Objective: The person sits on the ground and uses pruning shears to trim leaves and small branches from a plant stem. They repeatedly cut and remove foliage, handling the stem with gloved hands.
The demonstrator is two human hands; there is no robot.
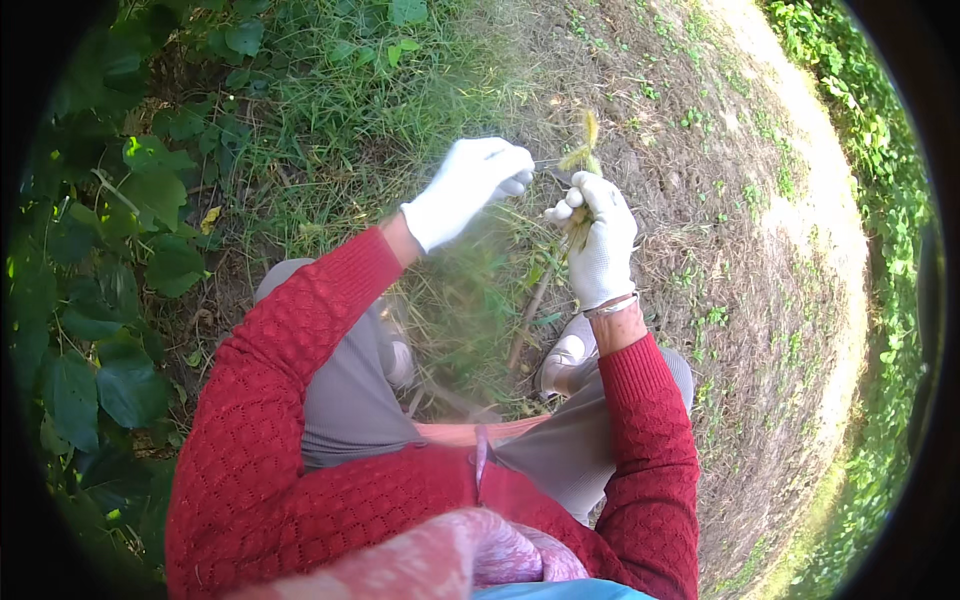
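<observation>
My right hand [602, 236], in a white knit glove, is closed around a small bunch of grass stems [578, 227]. Fuzzy yellow-green foxtail seed heads [583, 147] stick out above its fingers. To the left, my left hand [478, 186], gloved the same way, has its fingers curled together. A thin pale stem [548, 161] runs from its fingertips towards the seed heads. The two hands are close but apart, held above the ground in front of my knees. What lies inside the left fingers is mostly hidden.
Green grass [337, 112] grows thickly ahead and between my shoes [568, 352]. A wooden stick or handle [529, 319] lies beside the right shoe. Broad-leaved plants [127, 382] crowd the left side. Dry soil with straw [750, 300] stretches right towards more leafy plants [892, 300].
</observation>
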